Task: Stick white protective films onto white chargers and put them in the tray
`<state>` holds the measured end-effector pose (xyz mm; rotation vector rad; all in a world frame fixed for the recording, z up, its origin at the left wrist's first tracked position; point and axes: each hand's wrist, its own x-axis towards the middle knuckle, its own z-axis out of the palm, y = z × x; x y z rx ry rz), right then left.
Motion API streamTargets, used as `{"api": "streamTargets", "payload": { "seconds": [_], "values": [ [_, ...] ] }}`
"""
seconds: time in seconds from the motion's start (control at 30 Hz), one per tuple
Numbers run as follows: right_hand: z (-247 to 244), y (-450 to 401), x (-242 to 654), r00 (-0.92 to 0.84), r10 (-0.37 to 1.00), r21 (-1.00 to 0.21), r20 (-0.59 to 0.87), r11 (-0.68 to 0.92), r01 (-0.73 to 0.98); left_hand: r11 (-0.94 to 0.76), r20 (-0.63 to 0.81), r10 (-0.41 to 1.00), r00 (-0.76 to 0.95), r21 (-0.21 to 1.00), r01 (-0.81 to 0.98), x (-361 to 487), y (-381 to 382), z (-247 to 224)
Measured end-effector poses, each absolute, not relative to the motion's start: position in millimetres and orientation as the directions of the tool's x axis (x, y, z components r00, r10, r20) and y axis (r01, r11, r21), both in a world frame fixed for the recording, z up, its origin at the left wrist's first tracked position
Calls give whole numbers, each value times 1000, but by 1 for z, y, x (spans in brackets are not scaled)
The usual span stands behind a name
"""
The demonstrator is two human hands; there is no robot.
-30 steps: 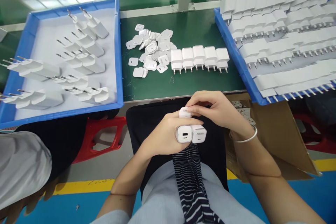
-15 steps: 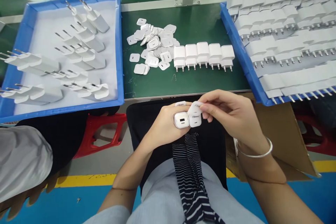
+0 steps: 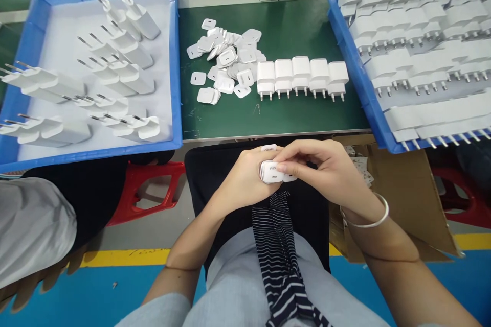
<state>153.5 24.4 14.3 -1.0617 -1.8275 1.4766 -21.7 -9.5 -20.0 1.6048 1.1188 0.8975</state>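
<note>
Left hand (image 3: 245,178) grips chargers (image 3: 290,178) end-on, seemingly to keep their faces exposed; right hand (image 3: 326,164) pinches a cover (image 3: 271,174) over one.

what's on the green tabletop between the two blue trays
In the head view, mainly a loose pile of white covers and, right of it, a row of five white chargers.

A bare strip of green tabletop (image 3: 307,118) gives passage at twelve o'clock from the right hand (image 3: 326,166); beyond it a charger row (image 3: 301,72) blocks, with loose faceplates (image 3: 246,55) at eleven, left tray (image 3: 176,69) wall at ten, right tray (image 3: 350,53) wall at one.
</note>
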Motion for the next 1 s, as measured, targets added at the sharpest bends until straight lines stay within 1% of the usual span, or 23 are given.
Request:
{"api": "streamTargets", "payload": {
  "seconds": [0.27, 0.47, 0.57, 0.7, 0.9, 1.0],
  "values": [
    [13, 27, 152, -548, 833, -956, -80, 92, 279, -148, 61, 947, 315, 955, 259, -22, -9, -23],
    [12, 28, 152, -556, 822, -976, -122, 2, 218, -126, 44, 950, 308, 959, 253, -22, -9, -24],
    [11, 28, 153, -551, 825, -976, -126, -4, 217, -133, 52, 950, 308, 960, 248, -22, -9, -24],
    [11, 27, 152, -562, 823, -959, -82, 88, 269, -137, 52, 947, 316, 958, 252, -22, -9, -24],
    [16, 21, 151, -579, 813, -873, 59, 324, 365, -152, 69, 946, 316, 958, 244, -20, -10, -21],
    [17, 18, 152, -579, 812, -845, 72, 358, 398, -145, 56, 947, 317, 954, 264, -20, -11, -21]
  ]
}}
